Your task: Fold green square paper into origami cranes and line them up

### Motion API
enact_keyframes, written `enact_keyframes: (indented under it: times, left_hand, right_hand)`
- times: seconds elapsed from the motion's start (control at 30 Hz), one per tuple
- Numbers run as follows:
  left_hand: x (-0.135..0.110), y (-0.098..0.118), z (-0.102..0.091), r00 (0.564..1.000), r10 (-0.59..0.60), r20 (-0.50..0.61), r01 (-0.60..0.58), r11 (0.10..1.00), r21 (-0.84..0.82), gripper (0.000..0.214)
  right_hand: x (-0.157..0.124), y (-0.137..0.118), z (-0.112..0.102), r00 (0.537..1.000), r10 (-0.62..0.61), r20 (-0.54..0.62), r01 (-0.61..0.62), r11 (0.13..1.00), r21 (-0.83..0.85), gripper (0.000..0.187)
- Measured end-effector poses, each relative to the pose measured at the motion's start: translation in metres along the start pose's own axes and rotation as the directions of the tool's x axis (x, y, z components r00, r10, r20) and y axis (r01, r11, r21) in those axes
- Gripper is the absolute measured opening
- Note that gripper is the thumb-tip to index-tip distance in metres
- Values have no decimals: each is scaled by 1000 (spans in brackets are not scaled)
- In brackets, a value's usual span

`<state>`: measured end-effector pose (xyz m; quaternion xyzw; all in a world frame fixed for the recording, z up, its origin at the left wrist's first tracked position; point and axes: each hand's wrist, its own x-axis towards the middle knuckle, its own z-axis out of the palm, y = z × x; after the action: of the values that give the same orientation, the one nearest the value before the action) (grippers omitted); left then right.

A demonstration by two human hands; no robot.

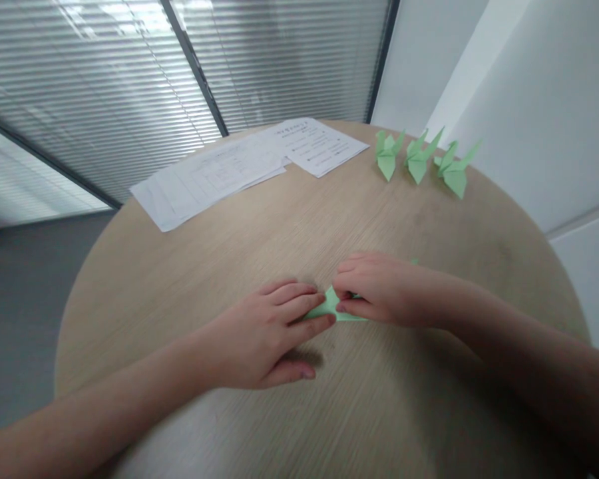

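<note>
A small piece of folded green origami paper [332, 305] lies on the round wooden table, mostly covered by my hands. My left hand [274, 329] rests flat with its fingers stretched out, the fingertips pressing on the paper's left part; its thumb lies apart on the wood. From the right, my right hand [374, 289] is closed, with curled fingers and thumb at the paper's right part. How much paper sits between those fingers is hidden. Just past my right wrist a green tip [414, 261] peeks out; what it belongs to cannot be made out.
Three folded green paper cranes [418, 163] stand in a row at the table's far right. Printed white sheets [219, 169] overlap along the far left edge. Beyond the round table [180, 279] are windows with blinds [289, 60] and a white wall [544, 100].
</note>
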<state>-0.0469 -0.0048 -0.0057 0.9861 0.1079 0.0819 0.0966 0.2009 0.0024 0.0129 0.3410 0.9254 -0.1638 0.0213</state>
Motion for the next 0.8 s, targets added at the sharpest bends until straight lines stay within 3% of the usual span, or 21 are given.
enact_keyframes:
  times: [0.3,0.43,0.8]
  left_hand:
    - [5,4,-3,999,-27,40,26,999,21,57]
    - [4,3,-2,1000,-10,19,9,1000,28,59]
    - [1,3,0,1000,-18,20,18,1000,21,60]
  right_hand:
    - [-7,6,-9,997,-59,40,54,993,106,11]
    - [-7,4,-12,996,-47,82,41,996,82,11]
    - [-5,1,-7,999,-35,41,33,999,38,13]
